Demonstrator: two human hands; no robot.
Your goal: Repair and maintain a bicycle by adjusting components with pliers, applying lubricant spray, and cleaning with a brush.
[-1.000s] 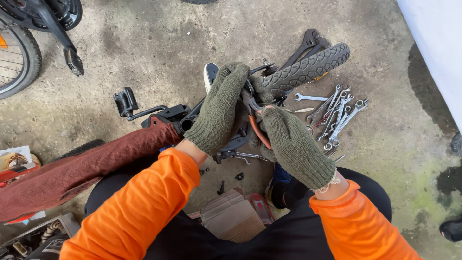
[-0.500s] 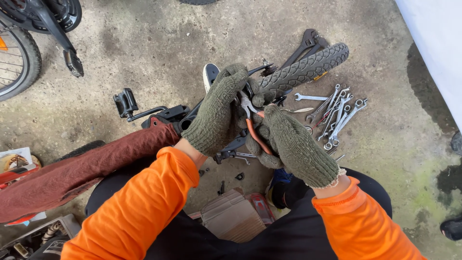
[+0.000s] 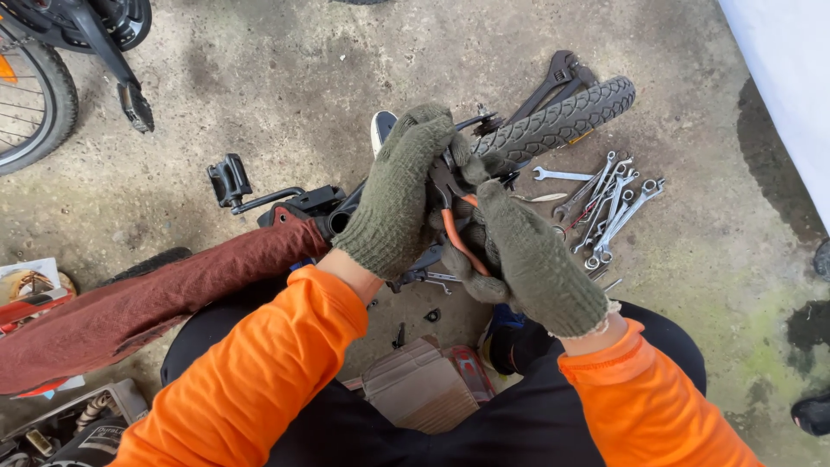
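Orange-handled metal pliers (image 3: 456,227) lying near-right to far-left, jaws pointing far-left, right gloved hand (image 3: 532,259) gripping handles, left gloved hand (image 3: 399,197) clasping black bicycle part (image 3: 346,212).

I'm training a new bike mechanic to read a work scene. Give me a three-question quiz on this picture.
1. True or false: the right hand grips orange-handled pliers.
2. Where do the loose spanners lie? A) on the concrete floor, right of the hands B) on the red cloth C) in a box
3. Fill in: both hands wear knitted ____ gloves.

Key: 1 true. 2 A, just below the small tyre. 3 green; the left hand is gloved too.
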